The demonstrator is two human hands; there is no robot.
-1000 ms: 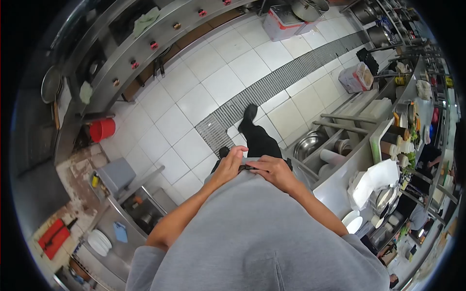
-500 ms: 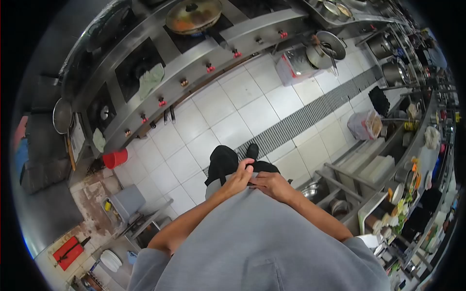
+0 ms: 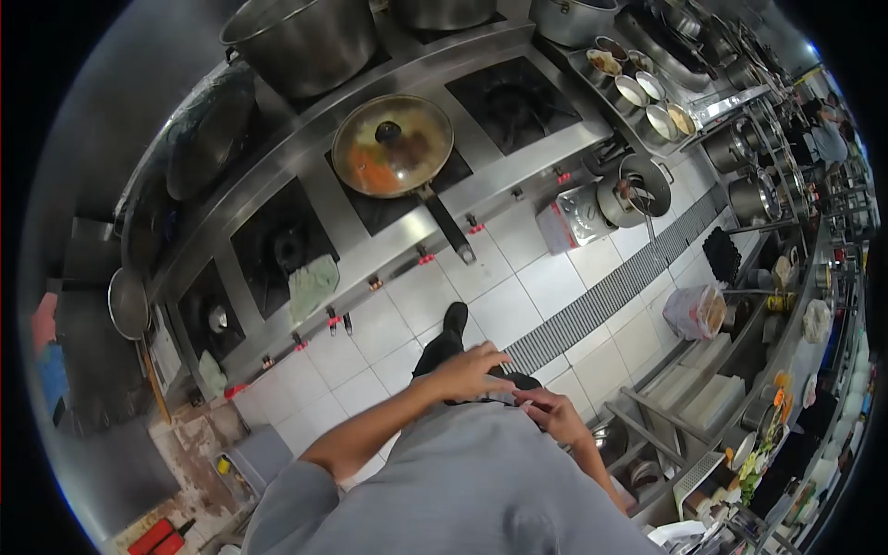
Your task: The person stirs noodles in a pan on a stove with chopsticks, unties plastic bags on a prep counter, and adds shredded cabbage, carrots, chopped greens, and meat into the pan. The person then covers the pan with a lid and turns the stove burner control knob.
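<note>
My left hand (image 3: 470, 374) is in front of my waist, its fingers apart and pointing right, with nothing visible in it. Close beside it, my right hand (image 3: 552, 413) has bent fingers at the hem of the grey shirt (image 3: 462, 472); whether they pinch anything is too small to make out. Beyond my hands, a lidded frying pan (image 3: 393, 148) sits on a burner of the stove, its black handle pointing toward me. Orange and yellowish food shows through the glass lid.
A green cloth (image 3: 314, 285) lies at the stove's front edge. Large pots (image 3: 305, 46) stand at the back. A pot (image 3: 634, 191) rests beside a container on the right. A floor drain (image 3: 592, 314) crosses the tiles. Shelves with containers line the right.
The view has shifted toward the stove, bringing the lidded pan and large pots into sight. My hands have moved apart at the waist, and my left fingers have spread.
</note>
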